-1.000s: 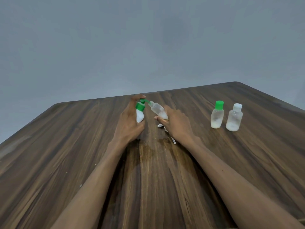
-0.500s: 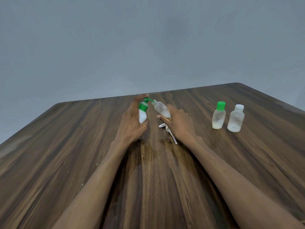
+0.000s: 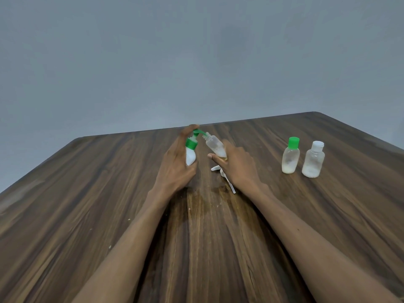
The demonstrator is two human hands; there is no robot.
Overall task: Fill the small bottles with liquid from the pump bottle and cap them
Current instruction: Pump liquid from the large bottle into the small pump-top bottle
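My left hand (image 3: 175, 165) grips a white pump bottle (image 3: 190, 154) with a green collar, and a finger rests on its green pump head. The green nozzle meets the mouth of a small clear bottle (image 3: 215, 146), uncapped and tilted left, which my right hand (image 3: 237, 166) holds. A little white liquid lies in that bottle. To the right stand two more small clear bottles, one with a green cap (image 3: 290, 156) and one with a white cap (image 3: 313, 160), each with some white liquid at the bottom.
A small white plastic piece (image 3: 223, 174) lies on the wooden table (image 3: 87, 204) under my right hand. A yellowish wet patch (image 3: 207, 195) marks the wood just in front of my hands. The far table edge runs close behind the bottles.
The pump head has risen a little above the green collar and my left finger with it. The small bottle stays at the nozzle. The view has shifted slightly.
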